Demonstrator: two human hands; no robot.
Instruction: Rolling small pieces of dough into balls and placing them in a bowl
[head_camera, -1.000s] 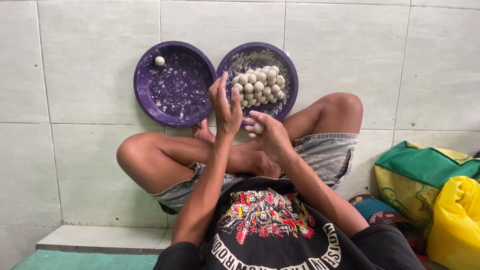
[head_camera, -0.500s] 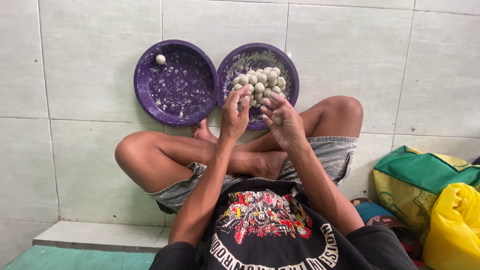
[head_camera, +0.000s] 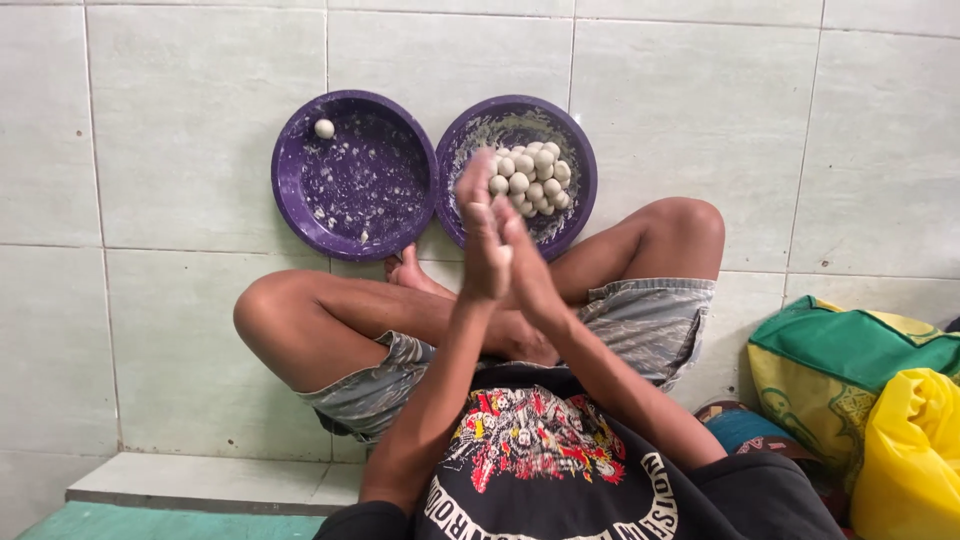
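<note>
My left hand (head_camera: 478, 222) and my right hand (head_camera: 532, 268) are pressed palm to palm in front of me, above my crossed legs. A sliver of pale dough ball (head_camera: 506, 254) shows between the palms; the rest of it is hidden. Just beyond the fingertips lies a purple plate (head_camera: 585, 160) with a heap of several small pale dough balls (head_camera: 530, 175). A second purple plate (head_camera: 290, 190) sits to its left, smeared with flour, with a single ball (head_camera: 324, 128) near its far rim.
Both plates rest on a pale tiled floor (head_camera: 180, 330) in front of my bare knees. A green and yellow bag (head_camera: 850, 350) and a yellow plastic bag (head_camera: 910, 450) lie at my right. A low step edge (head_camera: 200, 485) runs at lower left.
My hands were apart over the right plate, the right one holding a pale ball. They have since come together palm to palm and drawn back a little toward me.
</note>
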